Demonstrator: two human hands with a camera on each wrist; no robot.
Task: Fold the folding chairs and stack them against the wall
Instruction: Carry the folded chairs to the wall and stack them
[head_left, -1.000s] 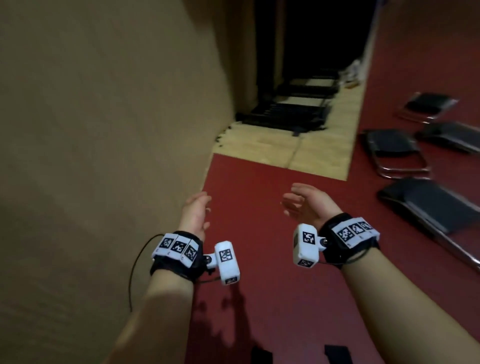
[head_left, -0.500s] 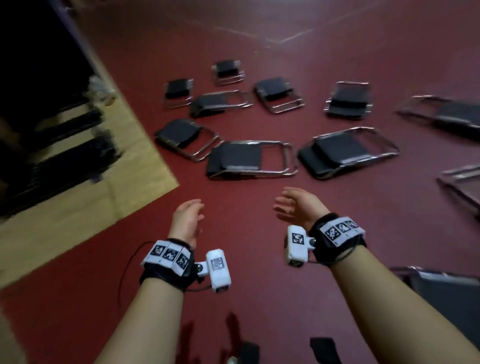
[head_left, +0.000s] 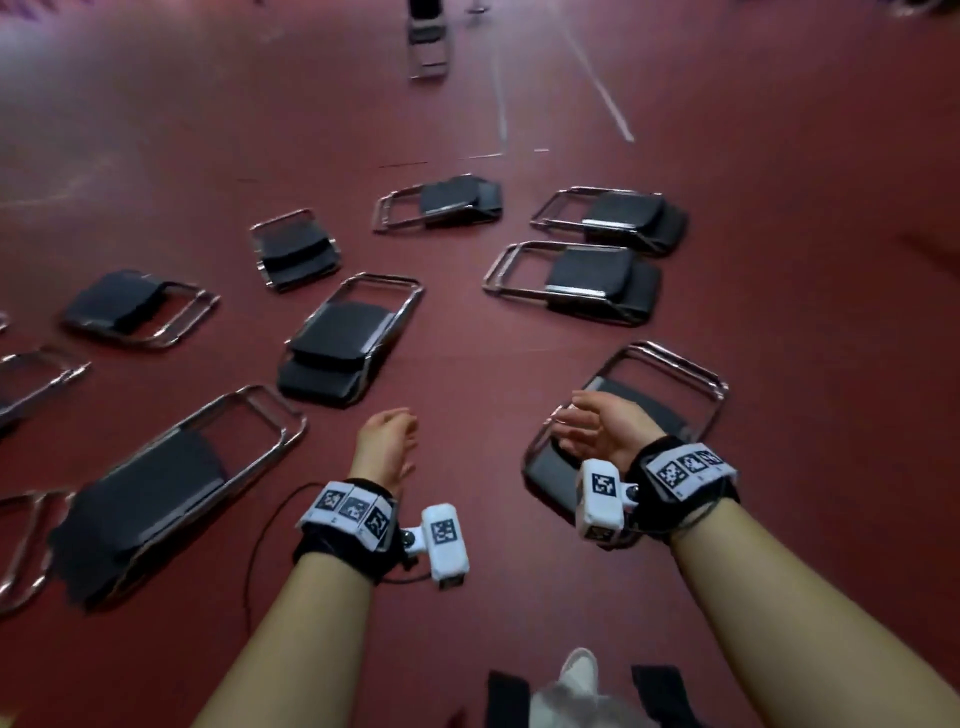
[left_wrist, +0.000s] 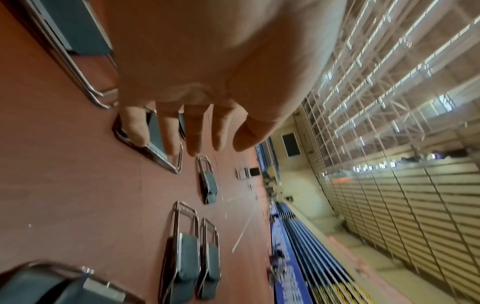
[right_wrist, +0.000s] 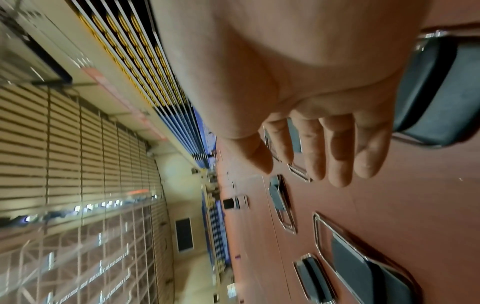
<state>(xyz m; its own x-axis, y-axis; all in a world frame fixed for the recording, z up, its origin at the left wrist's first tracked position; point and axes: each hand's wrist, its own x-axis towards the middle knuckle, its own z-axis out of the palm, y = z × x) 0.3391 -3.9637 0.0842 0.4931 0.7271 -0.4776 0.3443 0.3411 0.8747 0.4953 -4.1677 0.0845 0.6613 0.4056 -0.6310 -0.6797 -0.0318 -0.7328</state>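
Both hands, left hand (head_left: 387, 447) and right hand (head_left: 605, 428), hang relaxed and empty above folded chairs (head_left: 348, 343).

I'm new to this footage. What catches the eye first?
Folded chairs lie flat, scattered over the red floor, one just ahead of the empty left hand. The right hand, open too, hovers over another chair. Farther off, one chair stands upright.

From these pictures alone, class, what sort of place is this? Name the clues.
Probably an indoor sports hall or gymnasium. Clues: a wide red floor marked with painted court lines, banked rows of blue spectator seating along one side, and a high steel-truss roof.
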